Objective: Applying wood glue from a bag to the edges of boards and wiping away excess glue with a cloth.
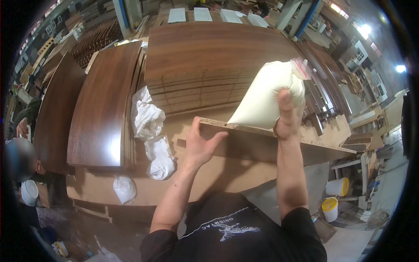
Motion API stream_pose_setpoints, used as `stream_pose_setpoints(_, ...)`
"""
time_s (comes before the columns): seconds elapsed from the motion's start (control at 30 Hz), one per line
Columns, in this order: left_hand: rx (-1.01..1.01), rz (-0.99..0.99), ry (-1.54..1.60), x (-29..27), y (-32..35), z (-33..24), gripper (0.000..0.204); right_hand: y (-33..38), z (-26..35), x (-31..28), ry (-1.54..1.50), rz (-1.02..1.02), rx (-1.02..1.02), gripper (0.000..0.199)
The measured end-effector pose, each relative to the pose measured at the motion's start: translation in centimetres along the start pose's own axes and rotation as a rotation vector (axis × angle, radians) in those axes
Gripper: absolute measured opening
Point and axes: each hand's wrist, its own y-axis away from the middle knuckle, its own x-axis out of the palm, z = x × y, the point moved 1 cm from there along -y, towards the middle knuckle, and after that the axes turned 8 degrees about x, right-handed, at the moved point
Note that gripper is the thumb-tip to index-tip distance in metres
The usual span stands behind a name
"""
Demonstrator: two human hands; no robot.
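Note:
A dark brown chipboard panel [257,145] stands tilted on its long side in front of me, its raw speckled edge [314,144] facing up. My left hand [201,144] grips the panel's left end, thumb on the near face; its other fingers are mostly hidden behind the panel. My right hand [286,117] is wrapped round a plump, cone-shaped squeeze bag [262,94] full of pale cream stuff. The bag's twisted top points up and right. Its narrow tip points down-left at the raw edge, near my left thumb; whether it touches I cannot tell.
Behind the panel lies a large stack of brown wood panels [209,48]. More panels [102,105] stack at left. Crumpled white bags [148,115] and a small white bag [125,189] lie on the brown worktop [187,183]. Yellow-lidded buckets [330,208] stand right. A person [22,126] is far left.

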Motion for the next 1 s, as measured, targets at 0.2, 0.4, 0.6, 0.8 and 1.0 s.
stream_pose_setpoints(0.2, -0.018, 0.015, 0.028, 0.1, 0.1, 0.3, 0.041, 0.2, -1.0, 0.0, 0.025, -0.008, 0.018, 0.069)
stream_pose_setpoints(0.4, -0.016, 0.004, 0.099, 0.5, 0.2, 1.3, 0.044, 0.0, -0.7, 0.3, 0.033, -0.011, -0.01, 0.068)
stream_pose_setpoints(0.6, -0.01, 0.011, 0.134, 0.6, 0.0, 1.9, 0.046, -0.6, -1.7, -0.1, 0.074, -0.032, -0.062, 0.079)
stream_pose_setpoints(0.8, 0.016, 0.027, 0.097, 0.5, 0.0, 1.7, 0.038, -0.4, -1.3, -0.2, 0.102, 0.009, -0.022, 0.085)
stream_pose_setpoints(1.0, 0.023, 0.021, 0.09, 0.4, 0.0, 1.6, 0.037, -0.2, -1.2, -0.2, 0.119, 0.009, -0.027, 0.089)
